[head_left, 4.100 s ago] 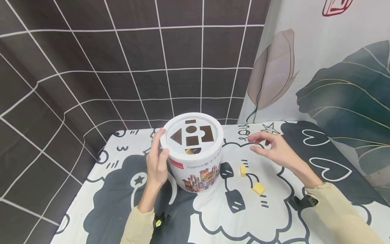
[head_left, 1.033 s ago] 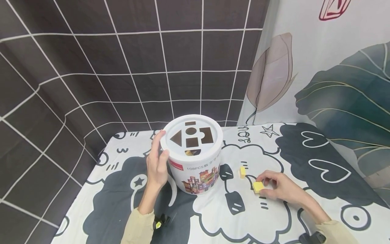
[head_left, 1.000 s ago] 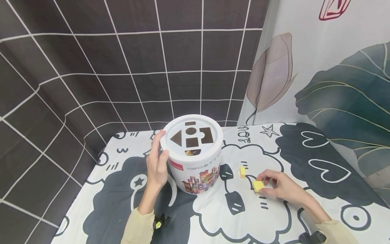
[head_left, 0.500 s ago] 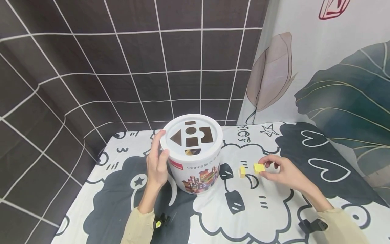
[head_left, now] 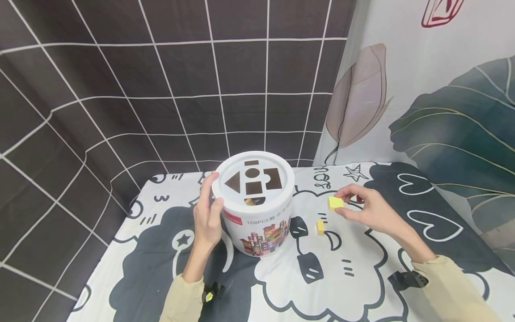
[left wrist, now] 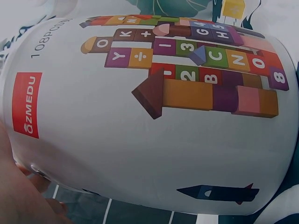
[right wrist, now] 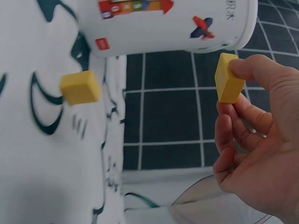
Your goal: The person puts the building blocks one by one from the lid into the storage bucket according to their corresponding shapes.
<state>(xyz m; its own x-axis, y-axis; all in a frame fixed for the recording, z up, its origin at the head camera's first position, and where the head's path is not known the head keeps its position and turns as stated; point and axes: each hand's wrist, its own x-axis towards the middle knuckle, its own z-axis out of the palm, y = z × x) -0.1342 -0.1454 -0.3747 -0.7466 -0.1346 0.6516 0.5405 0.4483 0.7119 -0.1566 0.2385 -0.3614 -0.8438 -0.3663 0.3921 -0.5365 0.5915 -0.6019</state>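
Observation:
A white lidded bucket (head_left: 263,223) with printed block pictures stands on the cloth. Its lid has several shaped holes; a bit of yellow shows through the nearest one. My left hand (head_left: 208,221) rests against the bucket's left side, thumb and forefinger spread apart at the lid's rim. To the right, my right hand (head_left: 372,210) pinches a yellow block (head_left: 335,203) between thumb and fingers. In the right wrist view this yellow block (right wrist: 229,78) is raised in the fingers. A second yellow block (head_left: 320,227) lies on the cloth between bucket and right hand.
A black-and-white patterned cloth (head_left: 297,290) covers the table. Behind the bucket hangs a dark curtain with white grid lines (head_left: 241,114). A pale leaf-print curtain (head_left: 430,107) hangs at the right.
My right hand came down, pinched the larger yellow block, lifted it from the cloth and carried it away from me, slightly left. Left hand, bucket and the other block stay put.

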